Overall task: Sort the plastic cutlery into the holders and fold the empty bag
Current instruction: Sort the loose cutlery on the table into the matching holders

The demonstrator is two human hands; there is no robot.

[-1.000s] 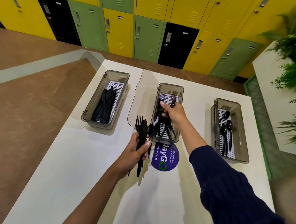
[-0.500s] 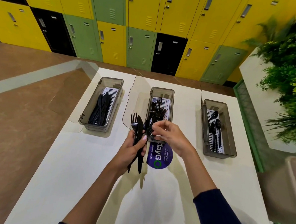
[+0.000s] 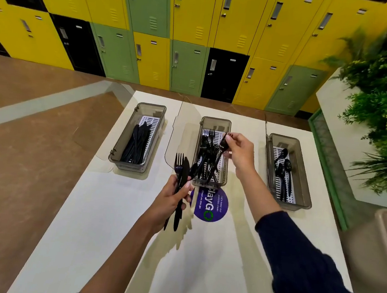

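Centrally, the right hand [image 3: 238, 150] pinches what looks like a light, stiff black plastic fork [image 3: 220, 149] over the middle smoky holder [image 3: 215, 124], while the left hand [image 3: 170, 201] clasps a slippery cutlery bundle [image 3: 181, 180] mid-handle.

A round purple sticker [image 3: 210, 204] on the white surface [image 3: 100, 220], centre frame, reads "…layGO", "Let's keep our pantries clean", "Clean as you go"

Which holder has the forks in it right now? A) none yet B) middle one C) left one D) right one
B: the middle holder shows tined forks piled inside; the left holder has knives, the right holder has spoons.
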